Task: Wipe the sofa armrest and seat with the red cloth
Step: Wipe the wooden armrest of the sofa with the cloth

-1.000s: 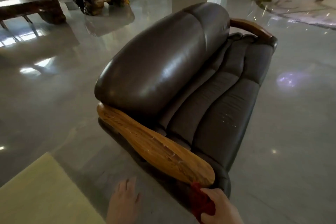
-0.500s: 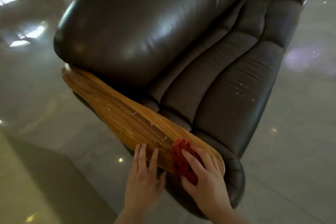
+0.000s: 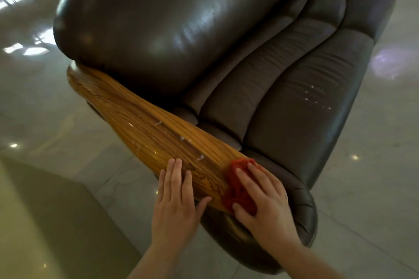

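**Wiping barely begun at the armrest's near end**

The red cloth [image 3: 238,190] sits bunched on the near tip of the wooden armrest [image 3: 145,124], at about five o'clock in the scene. The right hand [image 3: 265,199] lies flat on top of it, fingers spread, pressing the cloth down rather than clenching it. The left hand [image 3: 176,197] rests open and empty on the armrest's outer edge, just beside the cloth toward nine o'clock, grasping nothing.

White flecks [image 3: 158,123] dot the wood toward eleven o'clock, and more specks [image 3: 315,97] show on the seat [image 3: 301,106] at two o'clock. By my reckoning almost the whole armrest and all of the seat remain to be wiped.
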